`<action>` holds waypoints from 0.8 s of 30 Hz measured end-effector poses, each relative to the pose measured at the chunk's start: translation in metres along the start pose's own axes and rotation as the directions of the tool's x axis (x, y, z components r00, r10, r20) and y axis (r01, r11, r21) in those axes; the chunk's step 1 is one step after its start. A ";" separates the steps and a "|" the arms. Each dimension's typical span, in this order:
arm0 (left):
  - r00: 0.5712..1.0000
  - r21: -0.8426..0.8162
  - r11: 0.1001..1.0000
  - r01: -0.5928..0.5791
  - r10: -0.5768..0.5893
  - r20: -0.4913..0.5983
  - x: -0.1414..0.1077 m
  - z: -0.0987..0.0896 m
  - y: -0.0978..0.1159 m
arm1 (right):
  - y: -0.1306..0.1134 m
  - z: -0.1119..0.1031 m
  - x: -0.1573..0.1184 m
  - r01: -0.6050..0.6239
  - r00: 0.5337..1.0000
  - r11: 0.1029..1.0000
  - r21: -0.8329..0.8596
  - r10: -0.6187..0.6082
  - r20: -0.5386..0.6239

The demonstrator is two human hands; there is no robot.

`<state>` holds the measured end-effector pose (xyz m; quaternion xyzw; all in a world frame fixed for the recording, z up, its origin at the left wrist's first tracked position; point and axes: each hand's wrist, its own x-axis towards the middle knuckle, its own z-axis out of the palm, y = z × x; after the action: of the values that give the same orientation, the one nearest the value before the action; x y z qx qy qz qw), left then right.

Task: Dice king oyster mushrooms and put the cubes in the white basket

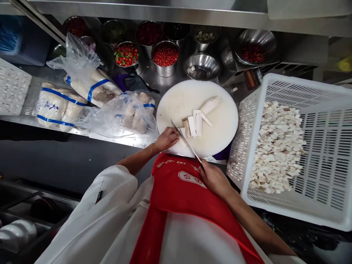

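Observation:
My right hand (pixel 216 178) grips the handle of a kitchen knife (pixel 189 146), its blade slanting up and left over the near edge of a round white cutting board (pixel 170 101). Curled fingers of my left hand (pixel 167 138) press on a pale mushroom slice (pixel 181 142) beside the blade, partly hidden by fingers and knife. To the right of the blade, several thick mushroom slices (pixel 196 123) lean together. A larger king oyster mushroom piece (pixel 211 105) lies behind them on the board.
At right, a white plastic basket (pixel 244 146) holds a heap of diced mushroom (pixel 277 150). Bagged mushrooms (pixel 57 106) lie on the left counter. Metal containers of chopped chillies (pixel 165 57) and a steel bowl (pixel 202 67) stand behind the board, under a metal shelf (pixel 165 11).

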<state>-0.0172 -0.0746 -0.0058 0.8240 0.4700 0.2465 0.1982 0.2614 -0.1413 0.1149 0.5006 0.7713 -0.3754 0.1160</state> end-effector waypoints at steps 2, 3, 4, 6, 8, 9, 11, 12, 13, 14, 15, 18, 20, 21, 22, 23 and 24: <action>1.000 0.013 1.000 -0.018 0.018 -0.009 0.000 -0.001 0.000 | 0.002 0.009 0.010 0.001 1.000 1.000 0.013 -0.001 -0.026; 1.000 0.023 0.999 -0.026 0.027 -0.010 0.000 0.000 0.000 | 0.003 0.013 0.014 0.007 0.998 1.000 0.028 -0.005 -0.058; 0.999 0.032 0.999 -0.032 0.033 -0.012 -0.002 0.000 0.000 | 0.005 0.016 0.016 0.014 0.996 0.999 0.044 -0.010 -0.093; 0.999 0.049 0.998 -0.029 0.030 -0.024 -0.005 0.002 -0.001 | 0.008 0.017 0.015 0.035 0.988 0.997 0.067 -0.024 -0.152; 0.999 0.059 0.998 -0.011 0.013 -0.037 -0.010 0.006 -0.002 | 0.009 0.014 0.009 0.059 0.984 0.996 0.070 -0.046 -0.171; 0.999 0.060 0.998 -0.003 0.006 -0.043 -0.012 0.007 -0.002 | 0.009 0.011 0.005 0.071 0.985 0.995 0.067 -0.059 -0.162; 0.998 0.058 0.998 0.004 0.000 -0.059 -0.015 0.010 -0.003 | 0.007 0.007 -0.002 0.092 0.988 0.994 0.056 -0.083 -0.134; 0.998 0.054 0.999 0.001 0.003 -0.067 -0.015 0.011 -0.003 | 0.006 0.005 -0.004 0.101 0.989 0.993 0.053 -0.094 -0.118; 0.997 0.045 0.999 -0.002 0.006 -0.072 -0.016 0.011 -0.004 | 0.006 0.003 -0.005 0.107 0.990 0.993 0.051 -0.101 -0.102; 0.997 0.035 0.999 -0.005 0.007 -0.073 -0.016 0.012 -0.004 | 0.005 0.002 -0.006 0.110 0.991 0.993 0.050 -0.105 -0.087; 0.998 0.025 1.000 -0.004 0.006 -0.070 -0.015 0.012 -0.004 | 0.005 0.000 -0.006 0.109 0.992 0.993 0.047 -0.105 -0.069; 0.999 0.016 1.000 0.003 -0.002 -0.046 -0.014 0.013 -0.005 | 0.005 -0.003 -0.002 0.103 0.995 0.994 0.032 -0.102 -0.013; 0.999 0.027 1.000 0.010 -0.009 -0.035 -0.014 0.013 -0.005 | 0.005 -0.005 0.003 0.092 0.996 0.996 0.015 -0.092 0.016; 0.999 0.030 0.999 0.016 -0.015 -0.033 -0.015 0.013 -0.005 | 0.005 -0.005 0.006 0.083 0.996 0.997 0.003 -0.084 0.029; 0.999 0.032 0.999 0.023 -0.022 -0.032 -0.015 0.013 -0.005 | 0.005 -0.004 0.010 0.073 0.997 0.997 -0.011 -0.072 0.039; 0.999 0.033 0.999 0.028 -0.027 -0.031 -0.015 0.012 -0.005 | 0.005 -0.003 0.014 0.063 0.997 0.998 -0.022 -0.062 0.042; 0.999 0.034 0.999 0.030 -0.029 -0.033 -0.014 0.011 -0.004 | 0.005 -0.001 0.019 0.057 0.998 0.998 -0.024 -0.056 0.038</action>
<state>-0.0195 -0.0863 -0.0204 0.8160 0.4896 0.2489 0.1799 0.2571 -0.1268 0.1029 0.4702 0.7875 -0.3782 0.1258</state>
